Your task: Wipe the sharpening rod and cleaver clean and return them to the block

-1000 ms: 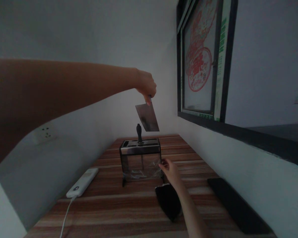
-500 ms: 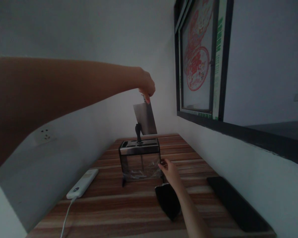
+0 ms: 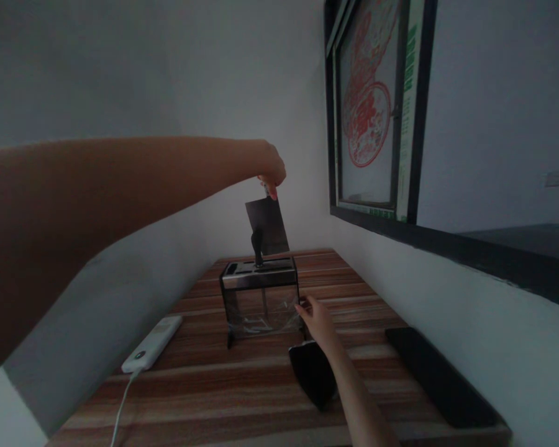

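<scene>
The right hand [image 3: 317, 320] is resting against the lower right corner of the knife holder [image 3: 261, 298], fingers lightly curled on its clear wall and pinching nothing that can be made out. The left hand [image 3: 271, 171] is gripping a cleaver [image 3: 266, 226] by its handle, blade hanging straight down, long axis near vertical, directly above the holder's slotted metal top; the blade's lower edge is sitting just over the slots (contact cannot be told). The holder is already carrying one black-handled knife [image 3: 257, 245], upright. On the wooden table [image 3: 242, 397], a white power bank [image 3: 151, 343] is lying left, a dark object [image 3: 313, 372] near the right wrist.
</scene>
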{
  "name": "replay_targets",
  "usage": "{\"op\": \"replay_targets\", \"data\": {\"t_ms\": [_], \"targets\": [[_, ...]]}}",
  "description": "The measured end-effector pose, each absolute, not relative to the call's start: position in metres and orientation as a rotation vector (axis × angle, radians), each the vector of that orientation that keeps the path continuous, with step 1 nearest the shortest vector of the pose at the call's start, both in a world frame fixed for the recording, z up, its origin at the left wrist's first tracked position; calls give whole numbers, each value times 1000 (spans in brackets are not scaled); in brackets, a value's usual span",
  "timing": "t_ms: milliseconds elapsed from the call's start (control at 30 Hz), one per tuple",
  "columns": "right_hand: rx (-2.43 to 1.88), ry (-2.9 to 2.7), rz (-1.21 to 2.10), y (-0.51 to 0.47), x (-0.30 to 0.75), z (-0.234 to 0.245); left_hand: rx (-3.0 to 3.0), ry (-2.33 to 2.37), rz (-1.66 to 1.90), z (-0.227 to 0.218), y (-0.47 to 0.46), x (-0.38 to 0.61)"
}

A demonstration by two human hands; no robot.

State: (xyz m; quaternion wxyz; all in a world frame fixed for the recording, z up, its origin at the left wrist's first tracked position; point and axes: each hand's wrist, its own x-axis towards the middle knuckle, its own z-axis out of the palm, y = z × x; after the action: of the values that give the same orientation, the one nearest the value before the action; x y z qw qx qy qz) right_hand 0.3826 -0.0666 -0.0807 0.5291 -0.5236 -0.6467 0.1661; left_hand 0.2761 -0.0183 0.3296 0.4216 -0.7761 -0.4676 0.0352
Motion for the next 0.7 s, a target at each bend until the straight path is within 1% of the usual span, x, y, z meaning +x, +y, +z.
{"op": "replay_targets", "data": {"t_ms": [100, 133, 267, 467, 633, 700], "targets": [[-1259, -1543, 397, -67, 382, -81, -1934, -1305, 449, 327, -21, 279], [-1262, -1543, 397, -67, 382, -81, -1930, -1319, 478, 326, -23, 281], [-1270, -1543, 397, -67, 382, -81, -1906, -1314, 494, 322, -32, 287], [-1278, -1551, 402, -67, 383, -80, -1807, -1209, 647, 319, -40, 292], [-1282, -1553, 408, -69, 383, -79, -1969, -1298, 465, 322, -32, 286], [-1283, -1553, 410, -70, 382, -78, -2003, -1275, 466, 323, -28, 283]]}}
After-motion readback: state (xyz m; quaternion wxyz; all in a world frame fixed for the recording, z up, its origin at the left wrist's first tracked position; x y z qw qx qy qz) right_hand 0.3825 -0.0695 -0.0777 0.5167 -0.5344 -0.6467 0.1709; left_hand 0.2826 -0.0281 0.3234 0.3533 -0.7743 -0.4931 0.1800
